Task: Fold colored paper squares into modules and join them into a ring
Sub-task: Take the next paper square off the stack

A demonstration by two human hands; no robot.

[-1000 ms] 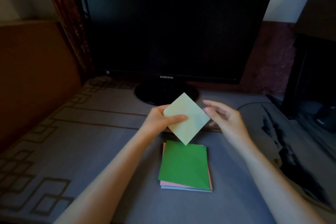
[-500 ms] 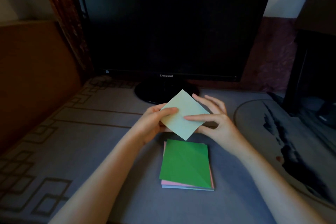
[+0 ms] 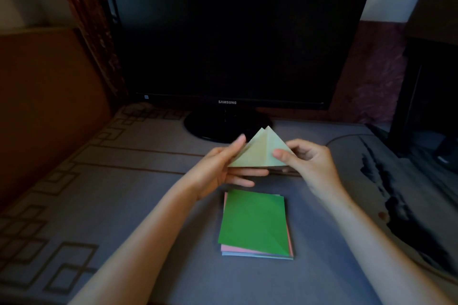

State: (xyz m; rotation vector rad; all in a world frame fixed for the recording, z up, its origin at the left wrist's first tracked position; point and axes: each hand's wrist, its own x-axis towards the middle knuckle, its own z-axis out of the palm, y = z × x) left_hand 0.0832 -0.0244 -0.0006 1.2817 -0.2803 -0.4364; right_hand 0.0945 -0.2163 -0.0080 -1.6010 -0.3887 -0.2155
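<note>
While my left hand (image 3: 220, 168) and right hand (image 3: 309, 163) each pinch a corner of the pale folded paper (image 3: 260, 153), I see it held just beyond the green-topped stack (image 3: 255, 223).

Both forearms reach forward, the left hand (image 3: 223, 168) and right hand (image 3: 309, 163) each pinching a corner of folded paper (image 3: 260, 153).

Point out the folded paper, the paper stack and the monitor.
folded paper (image 3: 259, 154), head view, middle of the triangle.
paper stack (image 3: 252, 223), head view, green top sheet.
monitor (image 3: 235, 32), head view, dark screen.
</note>
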